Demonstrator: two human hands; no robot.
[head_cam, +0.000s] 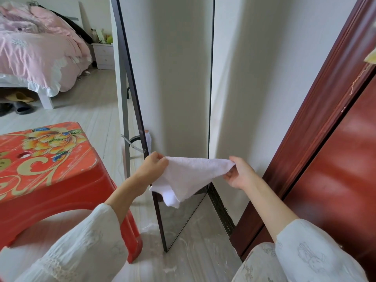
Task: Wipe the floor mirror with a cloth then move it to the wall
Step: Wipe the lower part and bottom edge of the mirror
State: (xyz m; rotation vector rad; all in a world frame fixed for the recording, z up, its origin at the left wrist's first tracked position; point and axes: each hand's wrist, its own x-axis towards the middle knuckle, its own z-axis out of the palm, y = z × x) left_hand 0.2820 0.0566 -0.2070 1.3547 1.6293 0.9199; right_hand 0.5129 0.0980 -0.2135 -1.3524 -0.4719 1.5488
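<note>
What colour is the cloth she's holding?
White; the cloth shows plainly in the head view, stretched between both hands.

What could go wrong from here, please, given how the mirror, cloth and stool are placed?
1. The floor mirror stands on a narrow rear stand; firm wiping might tip or slide it.
2. The red stool sits close beside the frame and could obstruct carrying it.
3. The cloth, stretched between the left hand and right hand, hangs loosely and might slip.

White terry cloth (pixel 189 176) stretched, one corner drooping, before upright dark-framed floor mirror (pixel 175 78).
</note>
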